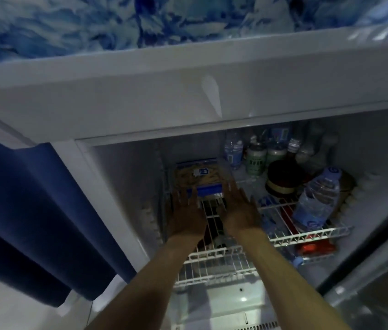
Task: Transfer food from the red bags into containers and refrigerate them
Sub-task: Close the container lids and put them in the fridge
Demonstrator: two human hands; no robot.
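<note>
A clear container [200, 175] with a blue-clipped lid and yellowish food inside sits at the left back of the white wire shelf [307, 236] in the open fridge. My left hand [187, 214] and my right hand [239, 210] reach in side by side, fingers spread, fingertips at the container's near corners. Neither hand wraps around it. No red bag is in view.
Water bottles [233, 151], cans [256, 160] and a dark round jar [283, 178] stand at the back right. A big water bottle [317, 201] lies on the shelf at right. A second wire shelf [212, 267] sits below. A blue fabric [45, 210] hangs at left.
</note>
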